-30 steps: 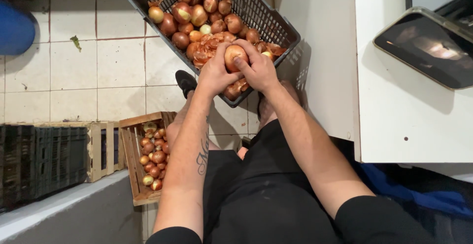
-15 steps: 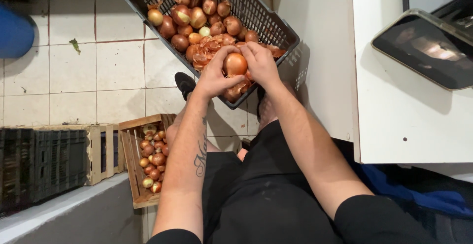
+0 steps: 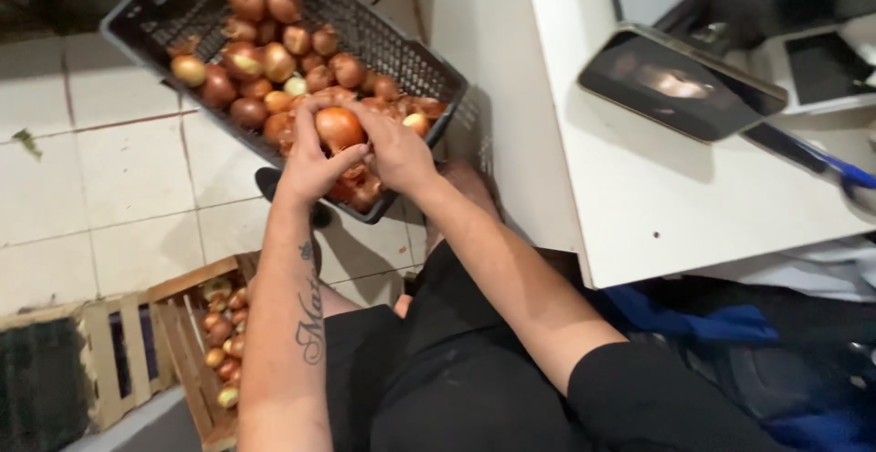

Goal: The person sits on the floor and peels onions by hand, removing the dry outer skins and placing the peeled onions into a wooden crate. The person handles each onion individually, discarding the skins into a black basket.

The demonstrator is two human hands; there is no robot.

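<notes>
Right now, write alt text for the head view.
Both bare hands, left hand and right hand, grip one round orange-brown onion over a dark plastic crate of onions. A small wooden crate of onions sits on the pale tiled floor.

onion (image 3: 338, 127) in hand: glossy orange-brown skin. crate (image 3: 383, 41): black plastic, open lattice pattern. crate contents: mixed red-brown, orange and pale yellow onions. floor tiles (image 3: 128, 178): off-white, dark grout grid. wooden box (image 3: 187, 347): pale raw timber, holding small yellow-brown onions. counter (image 3: 639, 197): white. shorts (image 3: 456, 388): black. left forearm (image 3: 292, 324): dark script tattoo.
</notes>
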